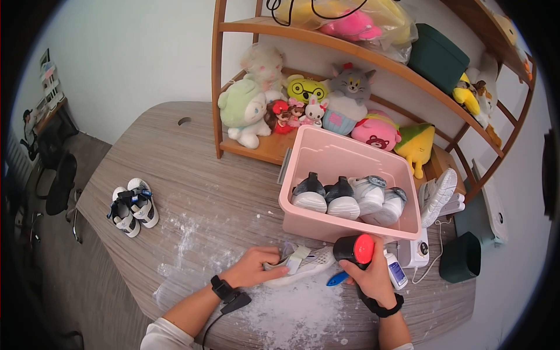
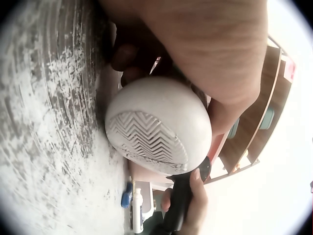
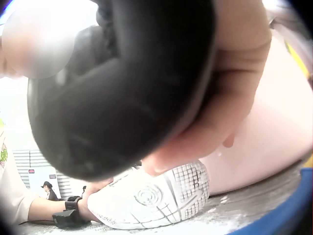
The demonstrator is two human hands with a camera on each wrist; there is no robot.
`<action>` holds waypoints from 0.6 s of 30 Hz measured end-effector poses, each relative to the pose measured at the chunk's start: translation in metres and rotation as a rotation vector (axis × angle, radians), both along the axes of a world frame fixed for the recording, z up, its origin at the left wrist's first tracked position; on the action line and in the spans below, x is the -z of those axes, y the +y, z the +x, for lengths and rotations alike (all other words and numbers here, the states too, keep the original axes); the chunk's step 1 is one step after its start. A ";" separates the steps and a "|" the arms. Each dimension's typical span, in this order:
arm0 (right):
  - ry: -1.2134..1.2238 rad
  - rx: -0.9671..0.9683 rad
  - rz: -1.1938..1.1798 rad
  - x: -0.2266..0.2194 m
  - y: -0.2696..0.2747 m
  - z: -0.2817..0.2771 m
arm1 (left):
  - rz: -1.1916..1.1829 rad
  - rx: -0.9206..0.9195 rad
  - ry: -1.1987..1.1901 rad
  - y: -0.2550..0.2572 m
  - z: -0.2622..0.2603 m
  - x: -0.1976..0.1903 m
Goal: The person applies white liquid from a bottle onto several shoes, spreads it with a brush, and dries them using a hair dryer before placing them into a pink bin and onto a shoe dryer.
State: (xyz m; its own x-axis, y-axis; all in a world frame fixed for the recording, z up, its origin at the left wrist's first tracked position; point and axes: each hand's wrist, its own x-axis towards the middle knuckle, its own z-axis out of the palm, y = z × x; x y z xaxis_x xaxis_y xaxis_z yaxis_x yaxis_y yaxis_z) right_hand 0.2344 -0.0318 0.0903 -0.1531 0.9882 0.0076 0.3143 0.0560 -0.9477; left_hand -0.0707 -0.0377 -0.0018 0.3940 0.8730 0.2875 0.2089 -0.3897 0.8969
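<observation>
My left hand (image 1: 255, 268) grips the heel end of a light-coloured shoe (image 1: 315, 262) with a strap, lying partly on its side on the table. In the left wrist view the white heel (image 2: 156, 125) with its zigzag sole fills the middle. My right hand (image 1: 373, 280) holds a black device (image 1: 349, 249) with a red round end at the shoe's toe. The right wrist view shows the black body (image 3: 122, 88) large, with the patterned white sole (image 3: 156, 198) below it. Whether device and shoe touch, I cannot tell.
A pink bin (image 1: 344, 228) holding several shoes stands behind my hands. White powder (image 1: 286, 315) covers the tabletop in front. A blue brush (image 1: 336, 279) and white bottle (image 1: 395, 271) lie near my right hand. Another pair of shoes (image 1: 133, 207) sits at left, a toy shelf (image 1: 251, 153) behind.
</observation>
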 end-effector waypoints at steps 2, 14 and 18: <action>-0.003 -0.004 -0.047 -0.004 0.000 0.002 | -0.035 0.004 -0.011 -0.002 0.001 -0.005; -0.358 -0.102 0.117 0.005 -0.015 -0.007 | -0.075 0.014 -0.014 0.000 0.001 -0.001; -0.311 -0.122 0.127 0.012 -0.017 -0.010 | -0.053 0.069 -0.008 0.000 0.000 -0.008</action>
State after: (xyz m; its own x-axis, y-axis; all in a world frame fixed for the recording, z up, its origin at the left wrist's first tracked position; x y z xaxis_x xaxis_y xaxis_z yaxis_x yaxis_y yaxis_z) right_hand 0.2240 -0.0485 0.0787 -0.2837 0.9568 0.0635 0.5704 0.2216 -0.7909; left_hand -0.0708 -0.0375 0.0066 0.4515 0.8578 0.2455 0.1755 -0.3552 0.9182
